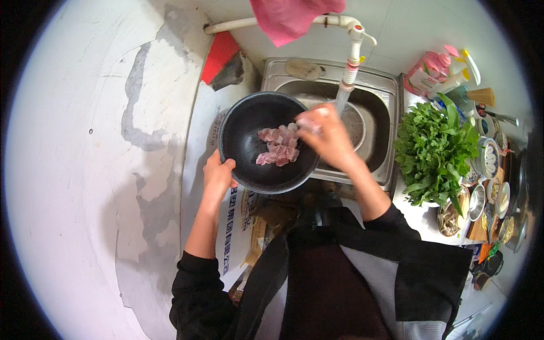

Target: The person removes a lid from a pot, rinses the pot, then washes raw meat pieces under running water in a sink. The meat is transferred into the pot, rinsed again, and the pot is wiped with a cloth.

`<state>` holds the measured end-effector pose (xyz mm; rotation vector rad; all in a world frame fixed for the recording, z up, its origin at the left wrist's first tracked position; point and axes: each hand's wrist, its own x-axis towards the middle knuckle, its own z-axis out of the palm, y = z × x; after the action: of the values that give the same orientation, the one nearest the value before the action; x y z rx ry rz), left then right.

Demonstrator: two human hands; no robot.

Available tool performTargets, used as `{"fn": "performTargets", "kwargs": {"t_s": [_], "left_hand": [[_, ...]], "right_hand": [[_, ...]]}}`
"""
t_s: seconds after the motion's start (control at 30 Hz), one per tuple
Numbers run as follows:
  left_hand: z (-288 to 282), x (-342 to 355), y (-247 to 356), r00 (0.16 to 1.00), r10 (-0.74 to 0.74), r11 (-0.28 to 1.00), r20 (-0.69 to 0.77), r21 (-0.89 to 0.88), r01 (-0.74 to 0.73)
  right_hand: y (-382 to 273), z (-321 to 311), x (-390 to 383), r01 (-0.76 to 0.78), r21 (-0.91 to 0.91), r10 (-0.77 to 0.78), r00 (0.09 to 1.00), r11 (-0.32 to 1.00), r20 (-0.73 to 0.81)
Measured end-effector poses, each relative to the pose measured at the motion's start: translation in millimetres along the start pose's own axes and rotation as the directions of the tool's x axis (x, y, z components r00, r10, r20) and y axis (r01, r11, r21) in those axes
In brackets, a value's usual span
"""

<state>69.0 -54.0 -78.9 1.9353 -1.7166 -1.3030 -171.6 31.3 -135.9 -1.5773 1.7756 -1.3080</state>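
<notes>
Filling the nine o'clock side, a white wall [73, 170] with grey patches fades into the dark fisheye border. Next comes the left hand [216, 177], gripping a black bowl [241, 133] at the bowl's eight o'clock: the thumb lies over the rim, while the other fingers are mostly out of sight beneath it. A white printed panel [233, 229] shows toward six o'clock from there, partly covered by the forearm and the bowl. Slices of pink meat [279, 146] lie in the bowl, just on the three o'clock side of its centre. At twelve o'clock in the view, a pink cloth [294, 20] hangs on a white pipe [235, 24], its top cut off. The right hand [326, 135] is at the bowl's three o'clock, fingers bent inward; blur softens their tips, and I cannot tell whether the pale patch there is meat. A round object [355, 122] in the metal sink [385, 82] is partly hidden behind this hand. The tap [355, 42] stands at one o'clock. Farther on, at three o'clock, leafy greens [433, 153] mostly cover what holds them; a pink bottle [428, 73] stands at their twelve o'clock. Beyond, small dishes [487, 156] crowd the bent edge, many of their contents hard to make out.
</notes>
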Motion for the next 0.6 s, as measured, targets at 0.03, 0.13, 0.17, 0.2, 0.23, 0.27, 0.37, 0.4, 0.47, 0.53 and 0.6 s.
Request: {"fn": "performTargets", "kwargs": {"t_s": [0.03, 0.13, 0.17, 0.2, 0.23, 0.27, 0.37, 0.4, 0.47, 0.53, 0.6], "left_hand": [[3, 2, 0, 1.000, -0.003, 1.000, 0.005, 0.008, 0.003], [6, 5, -2, 1.000, -0.014, 0.999, 0.010, -0.052, 0.014], [5, 5, -3, 1.000, -0.024, 0.998, 0.011, -0.054, 0.025], [3, 5, -4, 0.999, -0.036, 0.998, 0.011, -0.056, 0.036], [1, 4, -5, 0.999, -0.052, 0.997, 0.008, -0.057, 0.052], [-1, 3, -6, 0.998, -0.063, 0.998, -0.007, -0.020, 0.063], [-10, -4, -12, 0.998, -0.035, 0.999, -0.042, -0.017, 0.035], [-13, -7, -15, 0.997, -0.052, 0.998, -0.051, -0.029, 0.051], [-18, -13, -19, 0.998, -0.055, 0.993, -0.043, -0.105, 0.050], [-22, -18, -22, 0.993, -0.106, 0.987, -0.056, -0.128, 0.098], [-25, -22, -23, 0.991, -0.108, 0.988, -0.073, -0.121, 0.099]], "right_hand": [[-15, 3, 1, 0.060, 0.050, -0.064, 0.995, 0.997, 0.081], [-16, 14, 4, 0.144, 0.083, -0.146, 0.989, 0.986, 0.019], [1, 13, 6, 0.103, 0.064, -0.097, 0.992, 0.993, -0.080], [25, 11, 6, -0.137, 0.100, 0.148, 0.983, 0.985, -0.112], [52, 10, 3, -0.285, 0.134, 0.304, 0.939, 0.949, -0.160], [86, 8, 3, -0.493, 0.021, 0.493, 0.868, 0.870, -0.064], [181, 21, -15, -0.696, -0.281, 0.713, 0.699, 0.661, -0.057], [209, 31, -21, -0.709, -0.322, 0.724, 0.684, 0.628, -0.094], [255, 51, -30, -0.784, -0.425, 0.816, 0.556, 0.453, -0.158], [286, 70, -32, -0.759, -0.376, 0.774, 0.615, 0.531, -0.148], [306, 83, -20, -0.756, -0.265, 0.794, 0.604, 0.599, 0.071]]}}
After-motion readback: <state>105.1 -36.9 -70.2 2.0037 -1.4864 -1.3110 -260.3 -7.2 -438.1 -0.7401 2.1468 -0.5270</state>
